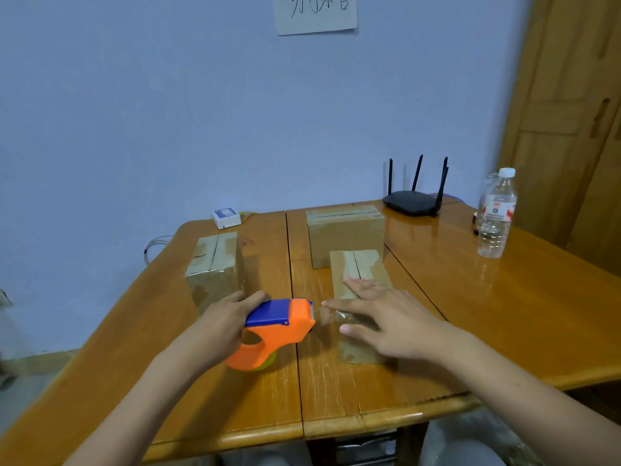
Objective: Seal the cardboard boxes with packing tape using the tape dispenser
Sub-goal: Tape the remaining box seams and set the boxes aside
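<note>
An orange and blue tape dispenser is gripped by my left hand just above the wooden table. A strip of clear tape stretches from its mouth to the near end of a low cardboard box. My right hand lies flat on that box, fingers straight, pressing the tape down. A taller box stands to the left of the dispenser. A third box with tape across its top stands behind the low one.
A black router with antennas sits at the back of the table. A clear water bottle stands at the right. A small white device lies at the back left. A wooden door is at the right.
</note>
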A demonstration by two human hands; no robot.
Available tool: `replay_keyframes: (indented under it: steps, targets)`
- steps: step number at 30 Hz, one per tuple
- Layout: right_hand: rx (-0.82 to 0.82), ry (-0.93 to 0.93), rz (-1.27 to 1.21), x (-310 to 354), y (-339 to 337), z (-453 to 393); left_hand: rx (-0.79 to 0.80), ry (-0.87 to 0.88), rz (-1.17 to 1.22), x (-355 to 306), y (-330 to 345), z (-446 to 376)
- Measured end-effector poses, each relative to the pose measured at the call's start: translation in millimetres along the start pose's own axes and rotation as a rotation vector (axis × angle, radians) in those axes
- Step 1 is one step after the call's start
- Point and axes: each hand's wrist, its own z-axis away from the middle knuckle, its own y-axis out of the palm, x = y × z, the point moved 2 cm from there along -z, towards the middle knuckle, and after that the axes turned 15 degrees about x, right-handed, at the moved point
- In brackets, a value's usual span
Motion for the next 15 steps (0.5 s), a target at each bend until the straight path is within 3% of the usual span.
replay_keyframes:
  steps: [10,15]
  targets:
    - [0.008,-0.008,-0.126,-1.3,-3.9,-0.4,0.222,-0.104,-0.396,-52.5,-50.3,-11.5]
    - [0.017,0.02,-0.107,-0.3,-3.4,-1.2,0.253,-0.14,-0.565,-74.5,-65.7,-16.6]
